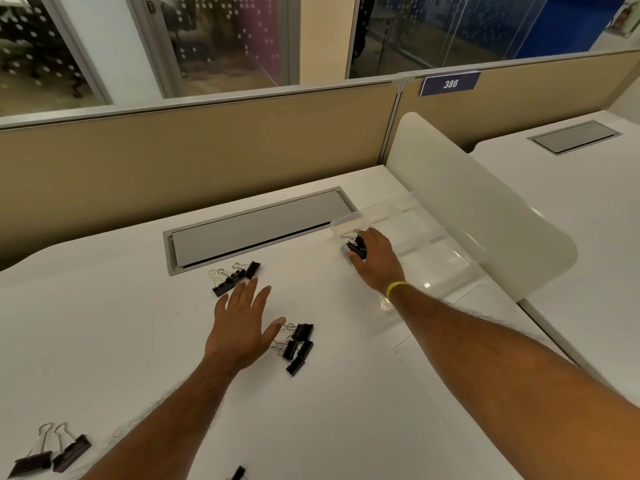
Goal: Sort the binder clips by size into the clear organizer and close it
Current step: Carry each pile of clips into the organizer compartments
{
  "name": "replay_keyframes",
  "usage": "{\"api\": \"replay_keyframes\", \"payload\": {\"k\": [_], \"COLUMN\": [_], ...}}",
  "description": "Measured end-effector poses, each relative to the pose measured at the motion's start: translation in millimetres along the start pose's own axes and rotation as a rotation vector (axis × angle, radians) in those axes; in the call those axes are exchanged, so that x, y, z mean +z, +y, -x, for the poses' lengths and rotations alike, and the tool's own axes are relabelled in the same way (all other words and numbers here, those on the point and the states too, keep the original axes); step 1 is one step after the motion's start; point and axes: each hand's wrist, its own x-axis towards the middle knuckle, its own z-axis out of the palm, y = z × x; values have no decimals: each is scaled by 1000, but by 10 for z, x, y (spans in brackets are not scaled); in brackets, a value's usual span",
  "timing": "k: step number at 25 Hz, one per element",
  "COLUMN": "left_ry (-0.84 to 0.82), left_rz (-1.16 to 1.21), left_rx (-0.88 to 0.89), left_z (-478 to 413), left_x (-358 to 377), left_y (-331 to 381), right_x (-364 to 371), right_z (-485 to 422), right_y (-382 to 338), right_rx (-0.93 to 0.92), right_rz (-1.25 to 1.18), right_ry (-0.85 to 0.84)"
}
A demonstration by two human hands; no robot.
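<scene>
Black binder clips lie in groups on the white desk. A medium group (232,276) sits just beyond my left hand (242,323), which hovers flat with fingers spread and holds nothing. A cluster of small clips (298,344) lies right of its thumb. Two large clips (48,452) rest at the near left corner. My right hand (375,261) is closed on black clips (357,245) at the left end compartment of the clear organizer (426,244), whose lid stands open against the divider.
A grey cable hatch (256,226) is set into the desk (104,341) behind the clips. A white rounded divider (485,216) borders the organizer on the right. A tan partition runs along the back. One more clip (238,473) peeks in at the bottom edge.
</scene>
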Motion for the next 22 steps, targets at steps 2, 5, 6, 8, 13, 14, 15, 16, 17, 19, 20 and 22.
{"api": "replay_keyframes", "payload": {"k": [2, 5, 6, 8, 13, 14, 15, 16, 17, 19, 20, 22], "left_ry": [-7, 2, -3, -9, -51, -57, -58, -58, -59, -60, -58, -54], "left_rz": [-30, -29, -39, -49, -68, -72, -68, -61, -56, -49, -40, -24], "left_rx": [0, -8, -11, -18, -33, -35, -39, -43, -44, -46, -47, -51], "left_z": [59, 175, 220, 336, 712, 788, 860, 932, 999, 1138, 1200, 1322], "left_x": [-8, -48, -59, -72, -37, -20, -6, 7, 23, 59, 76, 110], "left_y": [-6, -14, -18, -22, -52, -62, -75, -87, -96, -119, -128, -149], "right_x": [-10, 4, 21, 64, 154, 161, 170, 178, 193, 237, 263, 320], "right_z": [178, 495, 612, 860, 1364, 1440, 1514, 1593, 1669, 1814, 1875, 1989], "right_y": [-49, -137, -170, -236, -405, -454, -511, -573, -626, -726, -772, -862], "right_rx": [-28, -37, -39, -45, -119, -158, -191, -214, -228, -249, -259, -284], "right_rz": [11, 36, 49, 79, 103, 112, 105, 91, 75, 50, 45, 54], "right_ry": [15, 1, -12, -39, -67, -55, -49, -53, -62, -76, -84, -107]}}
